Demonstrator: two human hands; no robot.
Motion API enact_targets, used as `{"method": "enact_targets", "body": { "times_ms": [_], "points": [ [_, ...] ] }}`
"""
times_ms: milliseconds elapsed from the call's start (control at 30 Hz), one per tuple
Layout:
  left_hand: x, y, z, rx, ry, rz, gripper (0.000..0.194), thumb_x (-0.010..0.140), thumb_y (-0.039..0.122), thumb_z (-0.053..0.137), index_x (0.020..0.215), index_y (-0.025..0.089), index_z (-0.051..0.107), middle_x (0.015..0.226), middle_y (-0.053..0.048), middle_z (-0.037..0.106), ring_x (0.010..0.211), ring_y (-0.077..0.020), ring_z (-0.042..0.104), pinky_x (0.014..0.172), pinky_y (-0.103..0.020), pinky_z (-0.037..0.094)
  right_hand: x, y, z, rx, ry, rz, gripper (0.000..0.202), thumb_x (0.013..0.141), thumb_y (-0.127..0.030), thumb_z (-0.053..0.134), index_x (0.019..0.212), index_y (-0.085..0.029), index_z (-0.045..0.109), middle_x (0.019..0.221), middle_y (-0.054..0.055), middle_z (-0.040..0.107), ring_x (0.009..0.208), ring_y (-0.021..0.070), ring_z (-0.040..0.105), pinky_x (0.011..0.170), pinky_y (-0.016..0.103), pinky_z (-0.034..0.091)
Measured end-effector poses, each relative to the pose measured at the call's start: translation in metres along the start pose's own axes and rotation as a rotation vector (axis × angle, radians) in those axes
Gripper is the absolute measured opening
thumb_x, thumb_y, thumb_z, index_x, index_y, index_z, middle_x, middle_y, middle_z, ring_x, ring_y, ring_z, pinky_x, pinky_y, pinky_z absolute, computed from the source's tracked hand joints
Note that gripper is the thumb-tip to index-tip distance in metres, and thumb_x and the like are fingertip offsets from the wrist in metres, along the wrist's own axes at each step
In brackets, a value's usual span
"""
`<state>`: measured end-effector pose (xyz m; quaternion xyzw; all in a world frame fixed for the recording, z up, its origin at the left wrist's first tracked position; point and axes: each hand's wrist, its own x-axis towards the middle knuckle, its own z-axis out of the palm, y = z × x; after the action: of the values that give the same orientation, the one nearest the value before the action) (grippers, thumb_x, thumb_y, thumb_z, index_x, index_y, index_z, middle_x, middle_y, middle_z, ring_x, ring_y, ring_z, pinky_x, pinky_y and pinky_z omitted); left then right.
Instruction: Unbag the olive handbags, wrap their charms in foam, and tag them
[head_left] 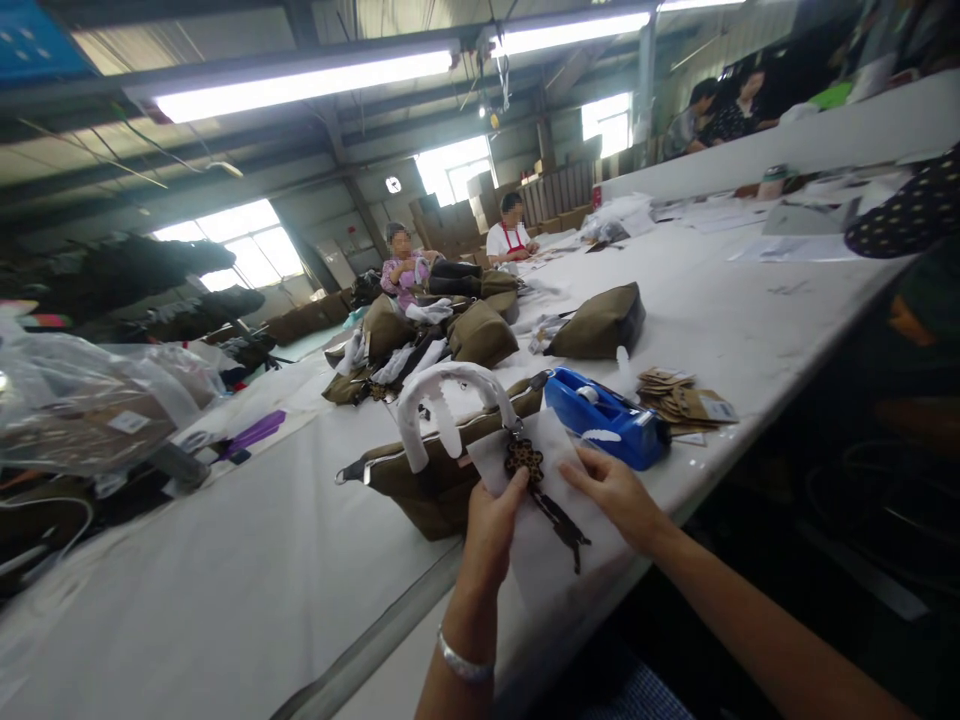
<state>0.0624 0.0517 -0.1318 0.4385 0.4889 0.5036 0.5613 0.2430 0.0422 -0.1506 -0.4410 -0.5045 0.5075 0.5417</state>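
Observation:
An olive handbag (420, 490) with white-wrapped handles (452, 375) stands on the table. At its right end hangs a leopard-patterned flower charm (523, 460) with dark straps, lying against a thin white sheet (540, 540). My left hand (491, 530) is closed on the sheet, its thumb pressed on the charm's lower edge. Pinched between the fingers of my right hand (611, 495) is the sheet's right edge. A blue tape dispenser (607, 415) stands just beyond my right hand.
Brown tags (679, 400) lie right of the dispenser. Behind are more olive bags (480, 335), one apart (596, 325). Purple strips (255, 432) and a plastic-covered box (97, 425) are at left. People sit at the far side; a dotted sleeve (911, 205) is at right.

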Motion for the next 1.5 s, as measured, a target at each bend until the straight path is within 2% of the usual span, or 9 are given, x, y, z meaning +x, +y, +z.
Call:
{"method": "enact_targets", "body": {
  "times_ms": [167,367,567,667,767,900,1133,1267,1500],
  "points": [
    [-0.003,-0.008,0.009,0.012,0.053,0.055,0.038,0.082,0.042,0.078,0.109,0.015,0.078,0.110,-0.009,0.080,0.109,-0.0309,0.072,0.095,-0.038,0.056,-0.005,0.008,0.025,-0.363,0.201,-0.304,0.041,0.089,-0.041,0.070,0.127,-0.027,0.073,0.119,0.010,0.073,0.113,0.0331,0.065,0.103,0.046,0.052],
    [-0.012,-0.009,0.018,0.040,0.088,0.125,0.038,0.091,0.047,0.066,0.108,0.015,0.078,0.107,-0.008,0.079,0.109,-0.0275,0.071,0.097,-0.033,0.052,-0.019,0.013,0.041,-0.489,0.020,-0.444,0.047,0.099,-0.030,0.052,0.145,-0.027,0.059,0.122,0.011,0.069,0.115,0.0293,0.065,0.103,0.045,0.052],
    [-0.012,-0.006,0.013,0.139,0.116,0.135,0.040,0.090,0.053,0.066,0.095,0.014,0.076,0.088,-0.007,0.078,0.090,-0.0264,0.071,0.080,-0.031,0.053,-0.028,0.016,0.034,-0.383,-0.078,-0.368,0.036,0.101,-0.034,0.052,0.133,-0.031,0.069,0.129,0.008,0.070,0.120,0.0283,0.064,0.108,0.044,0.050],
    [-0.008,-0.007,0.010,0.082,0.094,0.087,0.043,0.090,0.055,0.067,0.098,0.014,0.076,0.090,-0.008,0.078,0.087,-0.0265,0.071,0.075,-0.031,0.052,-0.040,0.031,0.032,-0.334,0.088,-0.251,0.025,0.097,-0.040,0.060,0.114,-0.029,0.076,0.118,0.008,0.073,0.113,0.0280,0.067,0.105,0.044,0.052],
    [-0.004,-0.008,0.007,-0.041,0.034,0.007,0.049,0.086,0.058,0.071,0.105,0.012,0.076,0.092,-0.011,0.079,0.085,-0.0269,0.073,0.074,-0.031,0.053,-0.054,0.053,0.037,-0.210,0.221,-0.085,0.040,0.088,-0.044,0.070,0.123,-0.026,0.068,0.124,0.010,0.069,0.110,0.0285,0.067,0.094,0.042,0.058],
    [-0.003,-0.003,0.003,-0.109,0.057,-0.007,0.055,0.078,0.055,0.080,0.110,0.011,0.076,0.095,-0.012,0.080,0.088,-0.0272,0.074,0.076,-0.031,0.054,-0.065,0.064,0.039,-0.201,-0.133,0.113,0.031,0.084,-0.037,0.069,0.109,-0.020,0.075,0.098,0.008,0.076,0.087,0.0259,0.072,0.079,0.037,0.059],
    [-0.008,0.004,-0.001,-0.038,0.039,0.034,0.047,0.075,0.045,0.084,0.105,0.009,0.079,0.100,-0.015,0.080,0.096,-0.0325,0.074,0.082,-0.035,0.056,-0.009,0.014,0.026,-0.364,0.132,-0.083,0.051,0.091,-0.058,0.056,0.118,-0.019,0.075,0.085,0.008,0.073,0.067,0.0206,0.064,0.066,0.033,0.053],
    [-0.009,-0.004,-0.003,-0.031,0.013,0.068,0.046,0.081,0.044,0.080,0.112,0.011,0.077,0.106,-0.015,0.080,0.108,-0.0346,0.071,0.091,-0.038,0.054,0.023,0.000,0.038,-0.360,0.116,-0.175,0.041,0.085,-0.055,0.067,0.101,-0.019,0.079,0.090,0.009,0.075,0.074,0.0216,0.063,0.071,0.034,0.051],
    [-0.013,-0.014,-0.005,0.242,0.175,0.232,0.038,0.096,0.045,0.059,0.108,0.014,0.076,0.102,-0.010,0.080,0.100,-0.0304,0.073,0.084,-0.034,0.053,0.023,-0.002,0.047,-0.159,0.005,0.028,0.053,0.076,-0.064,0.072,0.096,-0.014,0.074,0.059,-0.001,0.058,0.052,0.0134,0.046,0.048,0.027,0.036]
  ]
}}
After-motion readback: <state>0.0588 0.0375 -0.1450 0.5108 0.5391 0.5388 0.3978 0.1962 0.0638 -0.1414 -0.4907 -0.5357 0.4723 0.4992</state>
